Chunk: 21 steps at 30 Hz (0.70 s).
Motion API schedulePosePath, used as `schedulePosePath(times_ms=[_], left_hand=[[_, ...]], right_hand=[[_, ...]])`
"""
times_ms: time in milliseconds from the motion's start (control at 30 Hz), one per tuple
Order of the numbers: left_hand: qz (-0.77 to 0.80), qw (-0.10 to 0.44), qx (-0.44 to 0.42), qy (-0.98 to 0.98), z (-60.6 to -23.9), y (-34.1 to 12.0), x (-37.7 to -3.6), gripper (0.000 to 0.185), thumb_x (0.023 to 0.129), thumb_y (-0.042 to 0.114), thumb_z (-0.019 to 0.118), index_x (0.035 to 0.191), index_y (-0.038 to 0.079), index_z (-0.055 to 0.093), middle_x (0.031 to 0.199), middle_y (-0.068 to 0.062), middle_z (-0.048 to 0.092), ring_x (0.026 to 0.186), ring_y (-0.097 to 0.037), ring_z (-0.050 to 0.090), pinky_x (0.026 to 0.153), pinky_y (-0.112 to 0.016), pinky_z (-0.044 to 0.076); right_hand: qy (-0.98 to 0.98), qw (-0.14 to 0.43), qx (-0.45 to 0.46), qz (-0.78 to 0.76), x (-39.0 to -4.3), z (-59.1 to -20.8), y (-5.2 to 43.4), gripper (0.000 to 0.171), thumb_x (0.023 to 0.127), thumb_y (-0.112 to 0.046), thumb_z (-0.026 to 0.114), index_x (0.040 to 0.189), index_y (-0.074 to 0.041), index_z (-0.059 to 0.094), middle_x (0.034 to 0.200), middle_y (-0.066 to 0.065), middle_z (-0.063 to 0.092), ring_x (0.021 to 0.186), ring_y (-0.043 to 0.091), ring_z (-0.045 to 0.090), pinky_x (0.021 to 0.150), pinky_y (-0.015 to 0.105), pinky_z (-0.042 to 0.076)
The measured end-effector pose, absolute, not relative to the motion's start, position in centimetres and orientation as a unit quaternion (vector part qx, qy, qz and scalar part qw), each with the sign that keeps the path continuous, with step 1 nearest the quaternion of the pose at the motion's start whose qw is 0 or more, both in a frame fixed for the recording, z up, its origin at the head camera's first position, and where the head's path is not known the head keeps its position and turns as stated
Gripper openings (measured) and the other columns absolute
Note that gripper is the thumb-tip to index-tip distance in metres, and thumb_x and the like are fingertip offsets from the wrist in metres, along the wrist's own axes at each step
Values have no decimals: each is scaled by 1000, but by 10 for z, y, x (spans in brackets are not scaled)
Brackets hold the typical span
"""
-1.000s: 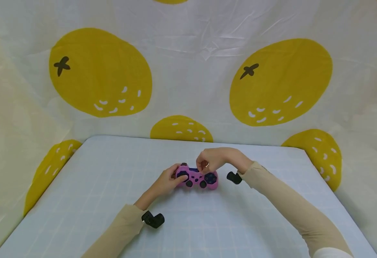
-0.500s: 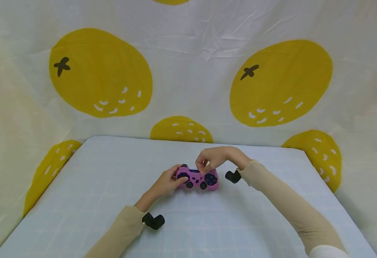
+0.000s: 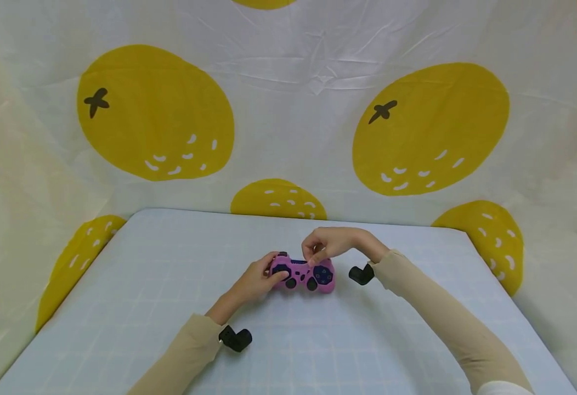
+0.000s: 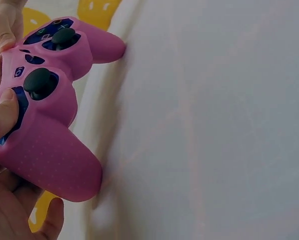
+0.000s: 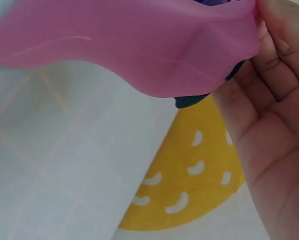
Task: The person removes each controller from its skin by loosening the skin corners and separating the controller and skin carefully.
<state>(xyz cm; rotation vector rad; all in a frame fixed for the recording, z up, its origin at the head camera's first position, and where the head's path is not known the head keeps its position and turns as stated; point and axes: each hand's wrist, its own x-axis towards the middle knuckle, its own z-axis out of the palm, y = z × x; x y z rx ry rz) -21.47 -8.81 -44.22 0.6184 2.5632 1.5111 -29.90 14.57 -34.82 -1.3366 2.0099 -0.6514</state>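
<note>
A game controller [image 3: 300,272] in a pink rubbery cover [image 4: 54,155] faces up over the middle of the table, with dark buttons and two black thumbsticks. My left hand [image 3: 255,281] grips its left end, thumb over the left direction buttons and fingers underneath. From the far side, my right hand [image 3: 329,242] bends over the controller and pinches the cover's upper edge near the middle. In the right wrist view the pink cover [image 5: 114,45] fills the top, meeting the right hand [image 5: 277,110] at its edge. The exact pinching fingertips are partly hidden there.
A pale blue cloth with a faint grid covers the table [image 3: 288,351]. Behind it hangs a white curtain [image 3: 293,126] printed with big yellow fruits. Small black cameras are worn on the left wrist [image 3: 236,339] and the right wrist [image 3: 361,274].
My right wrist has shifted very slightly to the right. Both hands keep their hold on the controller, which stays in almost the same place.
</note>
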Motion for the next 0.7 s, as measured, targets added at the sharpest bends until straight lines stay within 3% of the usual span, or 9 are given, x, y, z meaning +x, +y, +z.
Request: schedulePosePath(times_ms=[133,367,700], left_hand=[[494,57,203,843,-441,-89,-214,44,94,23,62,133,9,49,110,-9,65,90,-16,57,78,-26,50],[496,52,222,838,-441,-89,-215,43,93,20,63,132,8,48,109,-11,65,88,-16,57,75,-24,50],[498,48,238,833,-444,-92,-217,43,93,26,64,130,10,49,108,-9,66,88,-15,57,76,-23,50]], right_hand=[[748,312,-527,-256,-299,-351,146,12,92,-13,62,83,-5,60,77,5,58,73,7,52,76,26,47],[750,306,-535,-241,-301,-353,144,12,92,-15,61,82,-9,61,72,-9,51,70,4,48,65,21,38],[753,315,-525,-241,-302,-355,143,12,91,-15,61,82,-9,61,71,-10,49,67,4,46,61,19,38]])
